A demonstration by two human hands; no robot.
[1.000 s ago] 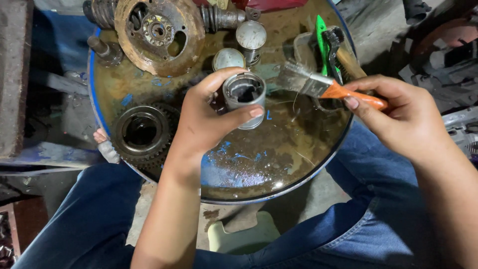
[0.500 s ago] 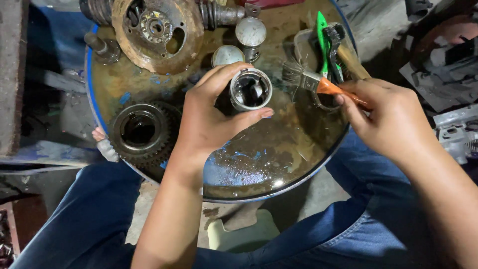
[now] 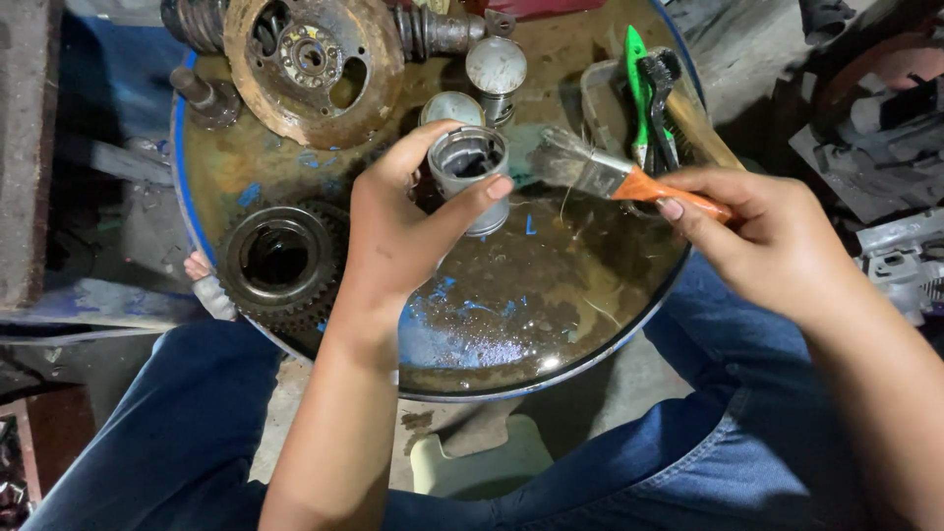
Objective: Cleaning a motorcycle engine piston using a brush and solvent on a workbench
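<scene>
**Hands on piston and brush above an oily drum top**

The left hand (image 3: 393,236) wraps thumb and fingers around a hollow metal piston (image 3: 470,177), open end up, held over the wet drum lid (image 3: 511,324). It looks heavy, rigid and oil-slick, best gripped round the skirt. The right hand (image 3: 777,246) pinches the orange-handled paintbrush (image 3: 600,177), its bristles just beside the piston. A toothed gear (image 3: 280,261) lies left of the left wrist.
</scene>
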